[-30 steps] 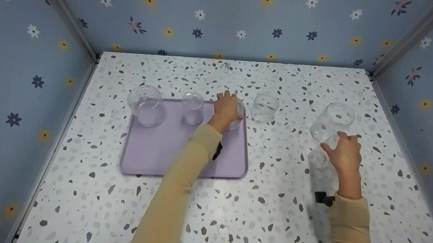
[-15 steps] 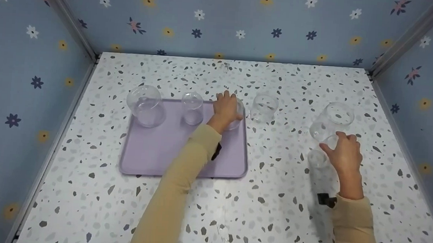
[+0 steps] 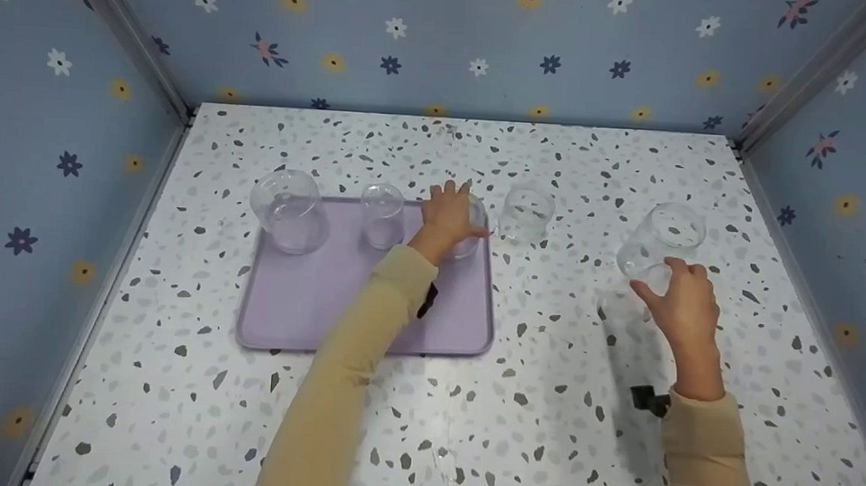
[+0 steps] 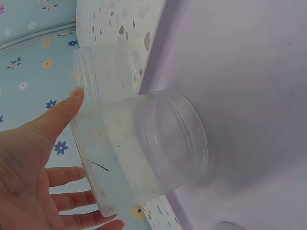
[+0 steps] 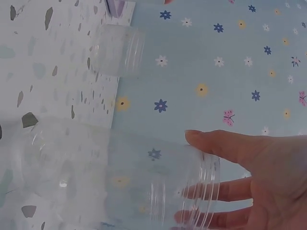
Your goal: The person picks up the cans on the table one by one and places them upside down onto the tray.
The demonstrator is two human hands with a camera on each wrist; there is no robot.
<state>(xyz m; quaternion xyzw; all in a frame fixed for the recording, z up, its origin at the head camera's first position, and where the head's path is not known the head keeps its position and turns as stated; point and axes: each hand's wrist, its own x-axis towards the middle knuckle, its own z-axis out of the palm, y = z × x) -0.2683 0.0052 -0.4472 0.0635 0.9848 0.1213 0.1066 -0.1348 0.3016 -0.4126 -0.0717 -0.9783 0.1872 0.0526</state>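
A clear plastic jar [image 4: 144,148] stands near the back right corner of the lilac tray [image 3: 301,302]. My left hand [image 3: 446,217] is at this jar's top, thumb and fingers spread apart around it. In the left wrist view, the thumb stands off the jar's upper end while the fingers are close to its other side. On the right, my right hand [image 3: 688,307] grips another clear jar [image 5: 96,172] by its ridged rim, thumb on one side and fingers on the other. Its transparent base is hard to make out in the head view.
A wide clear jar [image 3: 295,219] and a narrow one [image 3: 383,221] stand on the tray's back left and middle. One clear jar [image 3: 526,215] is just right of the tray; another [image 3: 662,238] stands behind my right hand. Flowered walls [image 3: 445,41] enclose the speckled table [image 3: 543,415].
The thumb of my left hand has spread outward from the jar on the tray. The jar in my right hand has shifted slightly, its base now farther back and left.
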